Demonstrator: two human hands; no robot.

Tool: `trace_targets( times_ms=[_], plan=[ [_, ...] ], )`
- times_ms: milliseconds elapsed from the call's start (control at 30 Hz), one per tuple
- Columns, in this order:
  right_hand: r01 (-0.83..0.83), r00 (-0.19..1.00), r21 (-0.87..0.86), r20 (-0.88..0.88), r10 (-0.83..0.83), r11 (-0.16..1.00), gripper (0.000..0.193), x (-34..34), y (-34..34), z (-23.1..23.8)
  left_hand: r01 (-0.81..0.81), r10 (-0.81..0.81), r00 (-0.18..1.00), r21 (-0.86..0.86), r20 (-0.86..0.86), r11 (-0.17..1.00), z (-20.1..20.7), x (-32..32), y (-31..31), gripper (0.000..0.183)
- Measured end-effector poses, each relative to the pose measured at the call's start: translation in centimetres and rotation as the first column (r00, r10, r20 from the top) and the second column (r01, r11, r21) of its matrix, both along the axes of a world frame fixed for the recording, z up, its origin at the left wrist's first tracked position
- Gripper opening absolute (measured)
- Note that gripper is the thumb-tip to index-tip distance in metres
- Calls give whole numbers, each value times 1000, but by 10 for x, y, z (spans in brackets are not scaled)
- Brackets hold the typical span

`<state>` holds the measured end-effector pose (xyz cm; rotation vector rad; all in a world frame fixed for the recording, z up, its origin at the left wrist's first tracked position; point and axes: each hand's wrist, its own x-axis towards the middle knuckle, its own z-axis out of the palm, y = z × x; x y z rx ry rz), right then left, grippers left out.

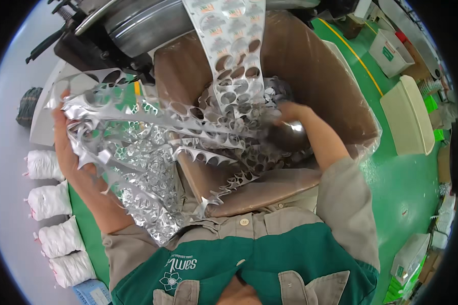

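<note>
Running lengthwise rightward, punched foil (155, 120) leaves left fingers (60, 116) pinching it — right fingers (290, 110) unclear.

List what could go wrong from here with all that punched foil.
1. The silver, hole-punched foil strip stretches from the left grip toward the large brown plastic-lined bin; its narrow webs might tear if pulled.
2. Its thin edges could nick bare skin, as no glove shows.
3. The white-and-silver printed strip hangs into that bin near the right grip, so it could get snagged or tugged.
</note>
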<state>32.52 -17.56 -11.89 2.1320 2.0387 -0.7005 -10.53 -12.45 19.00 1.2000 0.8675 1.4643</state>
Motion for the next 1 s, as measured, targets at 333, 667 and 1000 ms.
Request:
trace_targets(
  times_ms=[333,667,1000],
  plan=[
    [282,486,68,-870,-82,957,32,-23,7,178,61,48,919,261,-392,963,-6,-54,-14,60],
    [-83,994,-117,-84,73,990,52,-75,28,49,-347,668,692,686,-273,640,-1,-108,-49,68],
    [-44,999,-177,-17,41,983,36,-16,-4,42,-442,-212,273,-318,-939,839,-197,-290,-94,38]
  ],
)
